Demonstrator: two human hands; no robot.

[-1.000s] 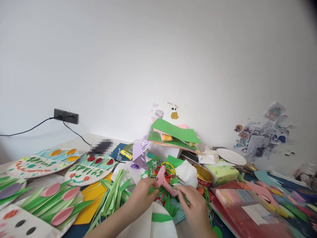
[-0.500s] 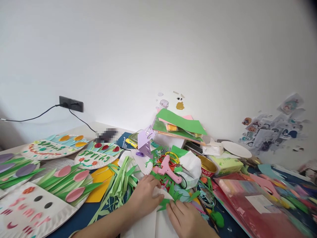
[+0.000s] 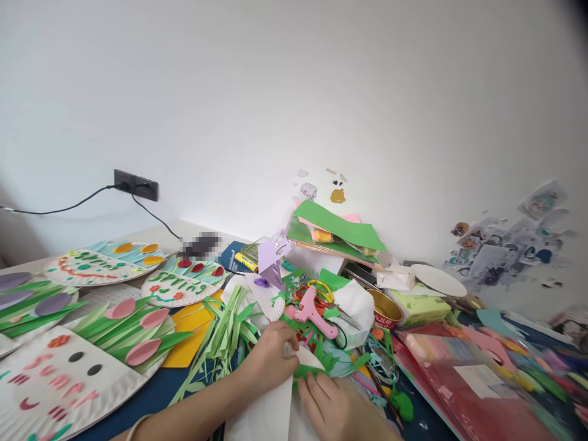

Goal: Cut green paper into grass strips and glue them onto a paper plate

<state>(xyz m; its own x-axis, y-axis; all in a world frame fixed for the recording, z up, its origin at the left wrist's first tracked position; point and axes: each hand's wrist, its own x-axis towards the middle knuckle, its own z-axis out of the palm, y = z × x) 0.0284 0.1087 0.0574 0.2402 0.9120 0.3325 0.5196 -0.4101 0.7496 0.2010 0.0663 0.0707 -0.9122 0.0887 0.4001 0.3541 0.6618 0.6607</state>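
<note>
My left hand [image 3: 270, 361] rests on a white paper plate [image 3: 271, 411] near the bottom middle, fingers curled and pressing down at its top edge. My right hand [image 3: 331, 407] lies just right of it, fingertips pinching a green paper strip [image 3: 309, 370] against the plate's rim. Both hands touch that strip. A pink glue gun [image 3: 312, 313] lies in the paper scraps just beyond the hands.
Decorated paper plates with pink tulips [image 3: 124, 337] and "Spring" lettering [image 3: 177, 285] cover the left. Loose green paper strips [image 3: 227, 334] lie beside my left hand. A gold tin [image 3: 384, 309], tissue pack [image 3: 419, 306], red folder [image 3: 463, 380] and stacked green paper [image 3: 337, 229] crowd the right.
Both hands have drawn back from beside the glue gun towards me and now press the green strip onto the white plate. The view tilted down slightly.
</note>
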